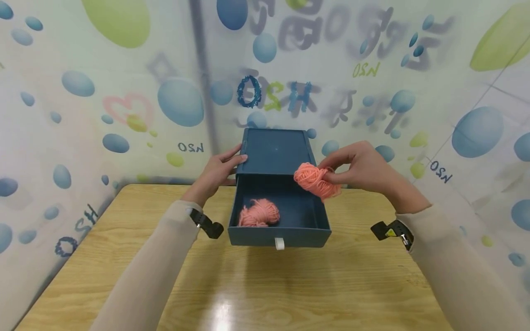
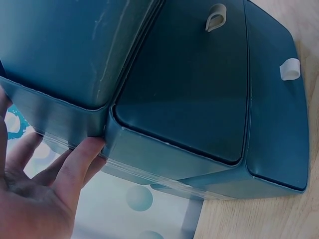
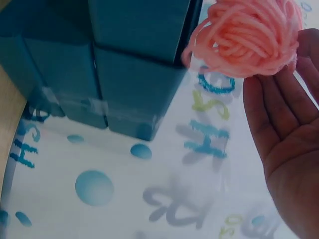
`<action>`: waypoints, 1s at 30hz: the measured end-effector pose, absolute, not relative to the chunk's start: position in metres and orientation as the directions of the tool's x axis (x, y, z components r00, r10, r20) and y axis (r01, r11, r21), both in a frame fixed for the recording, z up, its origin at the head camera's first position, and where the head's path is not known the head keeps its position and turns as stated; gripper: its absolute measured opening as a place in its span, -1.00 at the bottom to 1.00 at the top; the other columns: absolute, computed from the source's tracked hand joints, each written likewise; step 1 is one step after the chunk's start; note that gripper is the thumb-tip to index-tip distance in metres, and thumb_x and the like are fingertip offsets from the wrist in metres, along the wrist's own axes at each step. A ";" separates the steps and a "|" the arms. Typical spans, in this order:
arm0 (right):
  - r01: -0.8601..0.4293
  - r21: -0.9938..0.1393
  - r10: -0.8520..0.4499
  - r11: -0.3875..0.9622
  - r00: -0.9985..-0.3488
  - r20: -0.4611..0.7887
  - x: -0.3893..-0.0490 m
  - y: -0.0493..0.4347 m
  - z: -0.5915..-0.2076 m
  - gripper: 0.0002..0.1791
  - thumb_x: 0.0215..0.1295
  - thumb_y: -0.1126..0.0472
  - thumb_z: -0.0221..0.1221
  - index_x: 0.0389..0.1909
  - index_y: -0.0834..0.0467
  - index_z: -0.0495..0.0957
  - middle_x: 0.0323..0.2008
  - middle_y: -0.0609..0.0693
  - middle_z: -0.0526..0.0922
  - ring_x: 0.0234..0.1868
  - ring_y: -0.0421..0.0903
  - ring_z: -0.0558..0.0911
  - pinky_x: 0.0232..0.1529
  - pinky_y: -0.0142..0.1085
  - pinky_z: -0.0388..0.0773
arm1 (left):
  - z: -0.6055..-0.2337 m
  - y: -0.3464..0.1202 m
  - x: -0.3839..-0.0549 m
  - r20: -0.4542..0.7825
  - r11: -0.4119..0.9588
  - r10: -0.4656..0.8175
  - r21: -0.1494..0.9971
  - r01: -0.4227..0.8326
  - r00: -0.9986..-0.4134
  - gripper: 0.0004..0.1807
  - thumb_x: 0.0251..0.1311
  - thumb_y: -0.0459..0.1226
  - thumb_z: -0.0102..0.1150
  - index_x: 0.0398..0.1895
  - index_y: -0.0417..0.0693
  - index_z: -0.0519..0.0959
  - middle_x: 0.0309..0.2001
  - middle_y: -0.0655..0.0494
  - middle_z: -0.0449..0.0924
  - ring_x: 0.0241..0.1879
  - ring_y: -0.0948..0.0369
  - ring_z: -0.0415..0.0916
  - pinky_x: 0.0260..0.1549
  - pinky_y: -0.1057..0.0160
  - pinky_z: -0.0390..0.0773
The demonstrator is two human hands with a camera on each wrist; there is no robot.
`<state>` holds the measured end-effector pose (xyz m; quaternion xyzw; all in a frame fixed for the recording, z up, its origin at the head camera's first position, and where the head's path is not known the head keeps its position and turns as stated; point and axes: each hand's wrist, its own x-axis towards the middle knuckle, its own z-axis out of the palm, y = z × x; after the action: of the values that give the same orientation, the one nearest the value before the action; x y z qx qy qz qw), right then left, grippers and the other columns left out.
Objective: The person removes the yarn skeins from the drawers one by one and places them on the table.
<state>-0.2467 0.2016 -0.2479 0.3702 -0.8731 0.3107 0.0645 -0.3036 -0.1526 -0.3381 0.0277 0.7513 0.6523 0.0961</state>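
A dark blue drawer box (image 1: 275, 149) stands on the table with its top drawer (image 1: 279, 236) pulled out toward me. Inside that drawer, at the left, lies a pink ball of yarn (image 1: 260, 213). My right hand (image 1: 358, 168) pinches a second, brighter coral ball of yarn (image 1: 312, 179) between thumb and fingers above the drawer's right rear corner. In the right wrist view this yarn (image 3: 249, 37) shows loose loops at its edge. My left hand (image 1: 217, 172) rests on the box's left side, its fingertips (image 2: 89, 145) against the wall in the left wrist view.
Below the pulled-out drawer, two closed drawers (image 2: 184, 84) with pale pull tabs (image 2: 290, 69) show in the left wrist view. The wooden table (image 1: 356, 276) extends to both sides. A wall (image 1: 136, 92) printed with blue and green dots rises right behind the box.
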 end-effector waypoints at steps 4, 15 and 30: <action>-0.650 -0.509 -0.547 0.565 -0.756 0.359 -0.253 0.213 -0.248 -0.86 0.23 0.35 0.36 -0.24 0.09 0.81 -0.39 -0.08 0.80 -0.37 -0.29 0.67 -0.30 -0.44 0.60 | -0.338 -0.153 -0.303 -0.107 0.151 0.161 0.985 -0.083 -0.981 -0.29 0.36 0.12 0.18 0.54 0.56 0.18 0.62 0.09 0.08 0.49 -0.06 0.30 0.27 -0.18 0.52; -0.446 -0.520 -0.339 0.729 -0.894 0.292 -0.262 0.240 -0.256 -0.77 0.29 0.18 0.35 -0.10 0.19 0.77 -0.23 0.12 0.80 -0.34 -0.34 0.66 -0.30 -0.51 0.58 | -0.338 -0.150 -0.303 -0.102 0.136 0.166 0.988 -0.080 -0.981 -0.29 0.37 0.11 0.18 0.54 0.56 0.17 0.60 0.08 0.12 0.46 -0.04 0.36 0.24 -0.16 0.55; -0.324 -0.471 -0.279 0.820 -0.946 0.164 -0.286 0.256 -0.307 -0.76 0.31 0.17 0.32 -0.10 0.21 0.76 -0.20 0.18 0.79 -0.25 -0.01 0.68 -0.31 -0.28 0.58 | -0.338 -0.151 -0.302 -0.100 0.126 0.153 0.989 -0.081 -0.983 -0.30 0.36 0.12 0.19 0.53 0.57 0.20 0.58 0.08 0.19 0.43 -0.03 0.40 0.20 -0.14 0.58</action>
<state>-0.2859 0.2558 -0.3074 0.1582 -0.9530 0.2545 0.0440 -0.3019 -0.1513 -0.3385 0.0240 0.7452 0.6605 0.0887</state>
